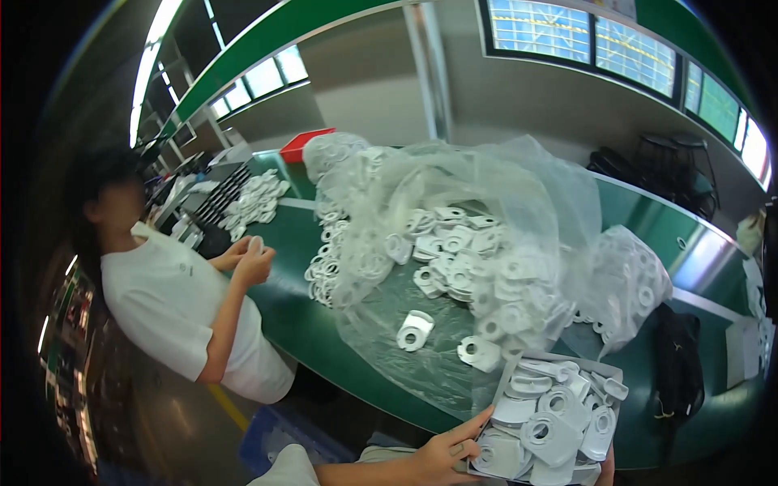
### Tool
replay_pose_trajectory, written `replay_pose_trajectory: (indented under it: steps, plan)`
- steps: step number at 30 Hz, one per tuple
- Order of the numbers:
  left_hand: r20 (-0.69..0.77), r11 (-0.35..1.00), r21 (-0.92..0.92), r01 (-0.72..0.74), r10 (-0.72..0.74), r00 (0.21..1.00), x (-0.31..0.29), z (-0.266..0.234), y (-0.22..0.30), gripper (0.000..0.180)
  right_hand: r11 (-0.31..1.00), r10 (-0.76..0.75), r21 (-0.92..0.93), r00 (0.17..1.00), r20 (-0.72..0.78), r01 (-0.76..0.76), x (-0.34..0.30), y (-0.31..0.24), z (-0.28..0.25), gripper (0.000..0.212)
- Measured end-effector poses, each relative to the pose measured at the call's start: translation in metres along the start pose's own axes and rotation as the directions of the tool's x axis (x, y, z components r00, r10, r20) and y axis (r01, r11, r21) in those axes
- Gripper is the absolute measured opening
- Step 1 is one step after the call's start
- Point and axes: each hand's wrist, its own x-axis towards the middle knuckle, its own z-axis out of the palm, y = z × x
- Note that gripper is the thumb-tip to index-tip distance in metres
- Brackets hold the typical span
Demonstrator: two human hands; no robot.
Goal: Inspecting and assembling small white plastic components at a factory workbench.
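Observation:
A shallow pale box [504,379] heaped with white plastic parts [551,429], each a flat plate with a ring-shaped hole, is at the table's near edge. My left hand [444,455] grips its left side, thumb along the wall. At the box's right side, only a sliver of my right hand [607,466] shows, pressed against it; most of its fingers are hidden. Just beyond the box, one loose white part [478,354] lies on a clear plastic bag [389,356], and another white part [416,330] lies further left.
The large open bag spills a pile of similar parts [454,251] over the green table [304,324]. A full bag [628,283] and a black bag [677,364] sit to the right. A co-worker [178,300] stands at left, hands together. A blue bin [279,445] is below the table edge.

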Motion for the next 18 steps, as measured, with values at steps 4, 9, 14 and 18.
replay_pose_trajectory:
  steps: [4,9,14,18]
  plan:
    - [-0.042,0.998,0.054,0.014,-0.012,0.999,-0.017,-0.039,0.006,0.035,0.996,0.025,-0.084,0.997,0.071,-0.019,0.0,0.025,-0.004,0.094]
    - [-0.073,0.964,-0.06,0.261,-0.265,0.962,-0.042,-0.074,0.009,0.038,0.988,0.125,-0.121,0.951,0.281,-0.094,0.013,0.042,0.031,0.097]
    - [-0.066,0.99,0.119,0.081,-0.073,0.995,-0.047,-0.113,-0.006,0.041,0.993,0.078,-0.115,0.932,0.353,-0.039,0.007,0.064,0.076,0.093]
    - [-0.17,0.975,-0.138,0.171,-0.194,0.966,-0.053,-0.126,-0.027,0.051,0.969,-0.24,0.022,0.919,0.314,0.246,0.014,0.071,0.134,0.071]
